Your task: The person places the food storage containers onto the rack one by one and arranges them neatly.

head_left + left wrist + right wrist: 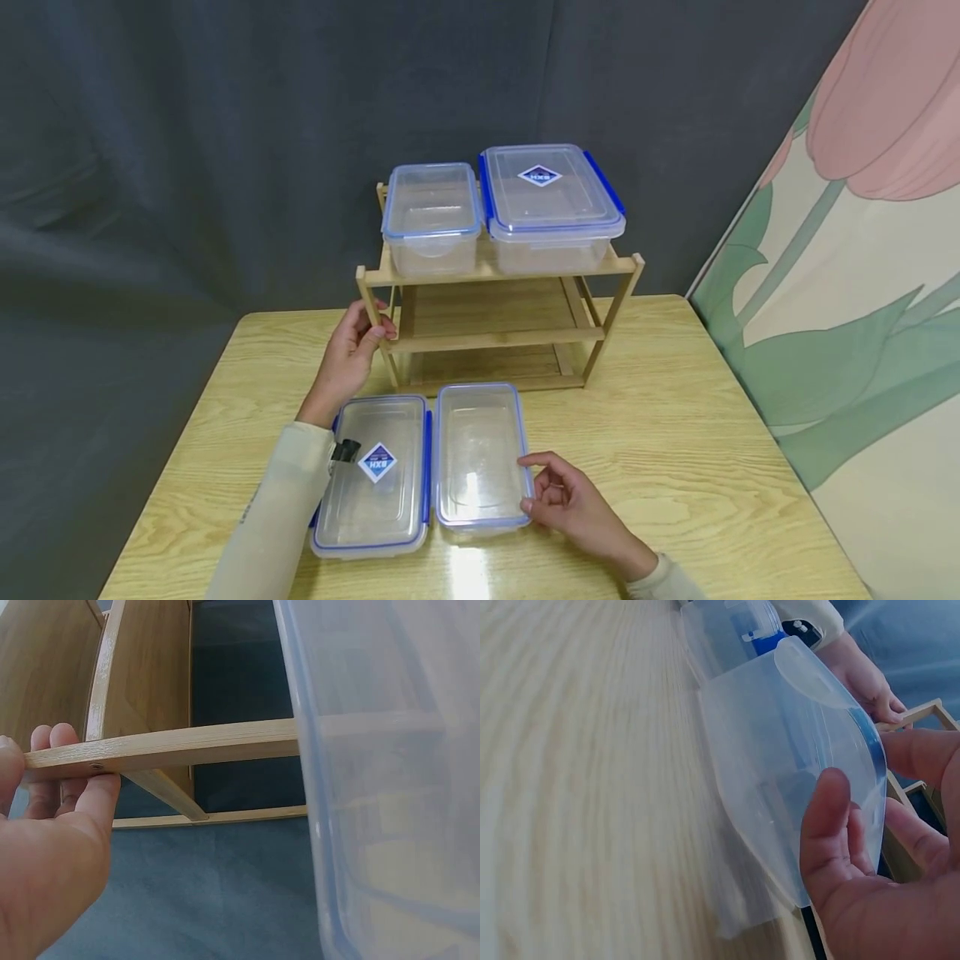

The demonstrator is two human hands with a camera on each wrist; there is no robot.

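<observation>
My left hand (pixel 350 357) grips the front left leg of a wooden rack (pixel 495 342). The left wrist view shows the thumb on one side of the wooden leg (pixel 202 742) and fingers round the other. My right hand (pixel 573 508) is at the right side of a clear plastic container (pixel 480 450) with a light blue rim, index finger and thumb touching its edge. In the right wrist view the container (pixel 765 750) stands on the table beside bent fingers. Left of it, under my left forearm, lies a clear container with blue clips (pixel 371 508) and a diamond label.
On the rack's top shelf stand a smaller clear container (pixel 433 217) and a larger blue-clipped one (pixel 555 200). Beneath are two lower shelves (pixel 487 308). A dark curtain (pixel 300 125) hangs behind the wooden table (pixel 675 433); a flower-painted wall (pixel 862 275) is at right.
</observation>
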